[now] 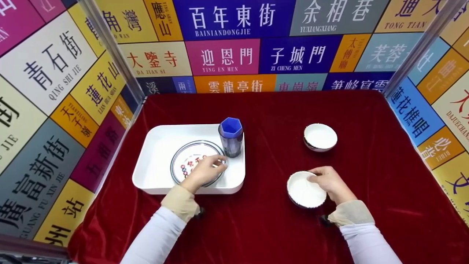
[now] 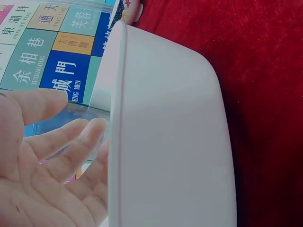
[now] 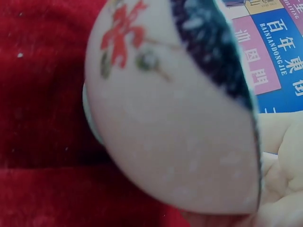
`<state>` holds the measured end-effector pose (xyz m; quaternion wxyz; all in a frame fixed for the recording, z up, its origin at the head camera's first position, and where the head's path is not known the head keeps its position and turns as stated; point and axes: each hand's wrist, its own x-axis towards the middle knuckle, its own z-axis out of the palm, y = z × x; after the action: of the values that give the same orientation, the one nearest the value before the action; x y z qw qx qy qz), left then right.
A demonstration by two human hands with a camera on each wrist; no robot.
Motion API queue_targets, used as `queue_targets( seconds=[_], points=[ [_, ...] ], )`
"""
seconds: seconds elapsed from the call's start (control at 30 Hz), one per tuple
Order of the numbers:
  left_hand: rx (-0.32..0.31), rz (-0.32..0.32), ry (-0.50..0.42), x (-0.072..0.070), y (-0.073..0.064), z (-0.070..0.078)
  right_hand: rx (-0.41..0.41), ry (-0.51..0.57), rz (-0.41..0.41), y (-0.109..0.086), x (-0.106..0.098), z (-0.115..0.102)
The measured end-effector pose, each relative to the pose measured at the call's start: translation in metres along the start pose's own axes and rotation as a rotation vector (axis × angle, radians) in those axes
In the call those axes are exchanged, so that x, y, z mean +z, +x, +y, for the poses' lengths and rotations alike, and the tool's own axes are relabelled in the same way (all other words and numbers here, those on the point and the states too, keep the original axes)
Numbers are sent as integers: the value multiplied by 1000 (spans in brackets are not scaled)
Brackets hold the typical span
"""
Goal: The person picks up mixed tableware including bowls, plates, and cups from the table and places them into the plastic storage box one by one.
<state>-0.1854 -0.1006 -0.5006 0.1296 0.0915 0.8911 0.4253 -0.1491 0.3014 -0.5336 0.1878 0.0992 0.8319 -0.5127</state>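
Note:
My right hand (image 1: 331, 183) pinches the rim of a white bowl (image 1: 304, 192), the thumb inside it. Red flowers and a dark band decorate the bowl's outer side (image 3: 165, 127) in the right wrist view. Over the white tray (image 1: 152, 157) reaches my left hand (image 1: 205, 170), its fingers loosely bent and holding nothing. Beneath it lies a round plate (image 1: 187, 156) with dark rings and red characters. Just beyond the left fingertips stands a dark see-through cup (image 1: 231, 145) with a blue hexagonal rim. The tray's wall (image 2: 165, 127) hides part of that hand's surroundings in the left wrist view.
A second white bowl (image 1: 320, 136) sits farther back on the right. Dark red velvet cloth (image 1: 269, 227) covers the table. Panels with street names (image 1: 223, 57) enclose the back and both sides, with clear posts (image 1: 113, 51) at the corners.

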Motion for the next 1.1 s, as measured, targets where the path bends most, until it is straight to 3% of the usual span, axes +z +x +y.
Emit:
queue_targets(
  seconds=[0.23, 0.4, 0.67, 1.1],
  points=[
    [14, -25, -22, 4, -1, 2, -7, 51, -47, 1, -5, 8],
    [43, -29, -30, 7, -1, 1, -11, 27, -58, 2, -9, 9],
    [23, -47, -47, 7, -2, 0, -24, 29, -72, 2, -12, 9],
    [25, -72, -69, 13, -1, 3, -70, 34, -46, -1, -8, 9]
  ],
)
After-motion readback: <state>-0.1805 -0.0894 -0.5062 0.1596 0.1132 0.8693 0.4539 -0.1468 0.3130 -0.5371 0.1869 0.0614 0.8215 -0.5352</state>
